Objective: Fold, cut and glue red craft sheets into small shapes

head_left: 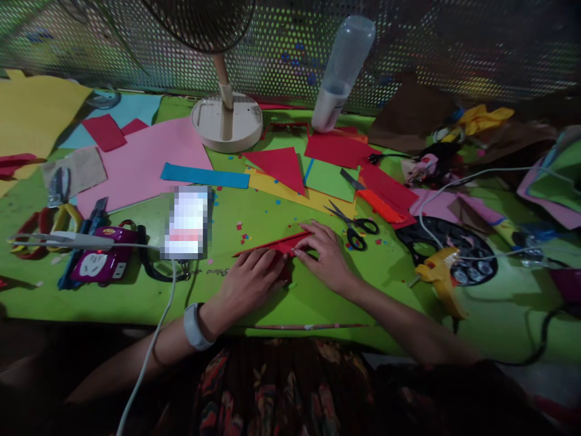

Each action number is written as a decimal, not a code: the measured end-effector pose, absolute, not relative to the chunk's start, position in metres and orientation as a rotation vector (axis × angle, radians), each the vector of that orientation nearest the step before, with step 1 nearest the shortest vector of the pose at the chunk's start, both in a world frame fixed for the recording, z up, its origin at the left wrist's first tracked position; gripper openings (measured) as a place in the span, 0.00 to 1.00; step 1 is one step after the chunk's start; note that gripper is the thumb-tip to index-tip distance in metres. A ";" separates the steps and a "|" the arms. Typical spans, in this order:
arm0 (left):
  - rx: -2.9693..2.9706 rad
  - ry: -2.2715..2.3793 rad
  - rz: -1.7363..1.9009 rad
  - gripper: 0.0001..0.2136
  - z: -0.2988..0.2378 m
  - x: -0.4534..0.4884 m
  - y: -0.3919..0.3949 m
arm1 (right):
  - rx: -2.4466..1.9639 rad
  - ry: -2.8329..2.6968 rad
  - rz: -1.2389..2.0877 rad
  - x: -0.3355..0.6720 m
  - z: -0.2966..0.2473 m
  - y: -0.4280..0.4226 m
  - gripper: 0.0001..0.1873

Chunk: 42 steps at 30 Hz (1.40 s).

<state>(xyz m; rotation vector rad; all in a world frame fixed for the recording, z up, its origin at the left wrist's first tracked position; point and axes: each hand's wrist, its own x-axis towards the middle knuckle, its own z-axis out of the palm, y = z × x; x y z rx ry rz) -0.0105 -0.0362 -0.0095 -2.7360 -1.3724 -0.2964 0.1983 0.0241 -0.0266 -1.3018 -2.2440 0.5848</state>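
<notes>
A piece of red paper [285, 243], folded with a raised edge, lies at the front middle of the green table. Over its near left part rests my left hand [249, 281], its fingers bent and pressed together on the paper; a grey band circles that wrist. My right hand [324, 254] grips the paper's right end, thumb low and fingers along the upper edge. Both hands partly cover the paper. Black-handled scissors [356, 227] lie with blades parted just beyond my right hand, near an orange utility knife [381, 203].
A phone [186, 224] and a purple power strip [102, 257] are on the left. A fan base [227, 124] and a glue bottle [342, 72] stand behind coloured paper. At right lie a yellow glue gun [440, 275] and a black palette [481, 257]. White cables cross both sides.
</notes>
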 end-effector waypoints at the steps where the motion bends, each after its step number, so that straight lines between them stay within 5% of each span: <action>1: -2.732 -1.367 -0.294 0.19 -0.009 -0.010 -0.036 | -1.316 -2.238 0.593 0.197 -0.026 0.025 0.09; 42: -2.698 -1.353 -0.298 0.19 -0.011 -0.009 -0.037 | -1.460 -2.238 0.619 0.185 -0.023 0.027 0.08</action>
